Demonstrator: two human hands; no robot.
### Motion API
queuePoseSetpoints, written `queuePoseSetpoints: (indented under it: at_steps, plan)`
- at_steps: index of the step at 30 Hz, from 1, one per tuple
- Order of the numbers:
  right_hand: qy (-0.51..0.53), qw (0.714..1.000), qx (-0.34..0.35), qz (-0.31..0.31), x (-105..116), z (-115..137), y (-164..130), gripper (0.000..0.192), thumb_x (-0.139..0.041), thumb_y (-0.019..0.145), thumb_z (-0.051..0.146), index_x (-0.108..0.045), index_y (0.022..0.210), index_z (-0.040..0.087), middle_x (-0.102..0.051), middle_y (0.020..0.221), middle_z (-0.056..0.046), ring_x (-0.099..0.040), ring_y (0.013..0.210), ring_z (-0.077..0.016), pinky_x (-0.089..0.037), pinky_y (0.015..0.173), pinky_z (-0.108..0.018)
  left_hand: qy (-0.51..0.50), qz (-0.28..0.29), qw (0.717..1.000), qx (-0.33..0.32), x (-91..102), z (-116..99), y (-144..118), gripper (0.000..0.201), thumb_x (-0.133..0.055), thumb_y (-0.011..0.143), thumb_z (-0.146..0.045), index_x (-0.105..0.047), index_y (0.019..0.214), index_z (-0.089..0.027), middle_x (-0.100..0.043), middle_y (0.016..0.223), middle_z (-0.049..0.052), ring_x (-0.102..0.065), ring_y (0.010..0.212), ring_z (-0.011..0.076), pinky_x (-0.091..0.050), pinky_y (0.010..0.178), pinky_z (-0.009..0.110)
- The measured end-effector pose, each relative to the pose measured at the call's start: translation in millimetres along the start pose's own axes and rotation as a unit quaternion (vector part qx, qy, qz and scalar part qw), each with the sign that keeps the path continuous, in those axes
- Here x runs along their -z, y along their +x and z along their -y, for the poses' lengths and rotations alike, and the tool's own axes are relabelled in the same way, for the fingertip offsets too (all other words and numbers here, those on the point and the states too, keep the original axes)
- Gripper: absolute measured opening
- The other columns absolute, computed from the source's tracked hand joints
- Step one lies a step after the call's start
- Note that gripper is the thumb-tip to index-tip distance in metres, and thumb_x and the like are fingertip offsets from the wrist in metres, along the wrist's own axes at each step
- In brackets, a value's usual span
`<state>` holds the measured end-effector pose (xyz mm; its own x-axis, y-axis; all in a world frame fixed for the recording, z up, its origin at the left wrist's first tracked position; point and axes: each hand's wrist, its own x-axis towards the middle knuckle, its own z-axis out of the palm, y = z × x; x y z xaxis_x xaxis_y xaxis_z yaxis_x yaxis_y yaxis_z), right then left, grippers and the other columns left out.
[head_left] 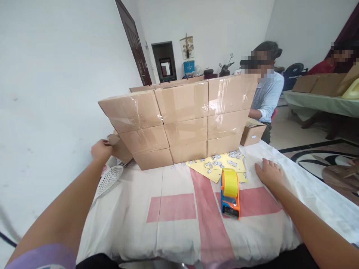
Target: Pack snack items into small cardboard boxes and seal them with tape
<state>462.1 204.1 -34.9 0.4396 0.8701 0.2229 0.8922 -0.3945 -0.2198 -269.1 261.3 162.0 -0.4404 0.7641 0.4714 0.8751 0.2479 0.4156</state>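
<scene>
At the table's left side, my left hand [101, 150] has its fingers closed on the edge of a brown cardboard box [121, 148], which is partly hidden behind a stack of taped cartons [185, 127]. My right hand [269, 172] lies on the white cloth with its fingers spread, holding nothing. Between my arms a tape dispenser [230, 194] with a yellow roll rests on the cloth. Just behind it are yellow printed sheets [215, 168], touching the foot of the stack.
A white perforated basket [110, 181] sits near my left forearm. Another small carton [252, 133] stands right of the stack. Past it is a person in a light blue shirt [269, 93]. A second person [331, 66] is behind boxes on another table [322, 104]. A wall runs along my left.
</scene>
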Motion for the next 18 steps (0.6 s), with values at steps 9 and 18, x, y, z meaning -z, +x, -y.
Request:
queuePoseSetpoints:
  at_steps: [9, 18]
  plan:
    - [0.084, 0.996, -0.001, -0.007, 8.2, -4.9, -1.9, 0.057, -0.033, 0.097, 0.042, -0.059, 0.128, 0.002, -0.060, 0.133, -0.028, -0.055, 0.126, -0.0419, -0.042, 0.105, -0.052, -0.001, -0.248, 0.960, -0.131, 138.0, 30.7, -120.5, 0.052, -0.058, 0.080, -0.030, -0.063, 0.131, -0.024, -0.064, 0.104, 0.003, -0.063, 0.099, 0.0225, -0.056, 0.097, 0.038]
    - [0.123, 0.992, 0.003, -0.021, 10.9, -8.3, -3.7, 0.056, -0.036, 0.094, 0.042, -0.061, 0.125, 0.002, -0.063, 0.129, -0.026, -0.058, 0.122, -0.0401, -0.046, 0.102, -0.050, -0.270, -0.262, 0.927, 0.002, 126.8, 24.4, -220.2, 0.026, -0.068, 0.077, -0.041, -0.076, 0.100, -0.032, -0.069, 0.105, 0.001, -0.067, 0.106, 0.0297, -0.052, 0.106, 0.054]
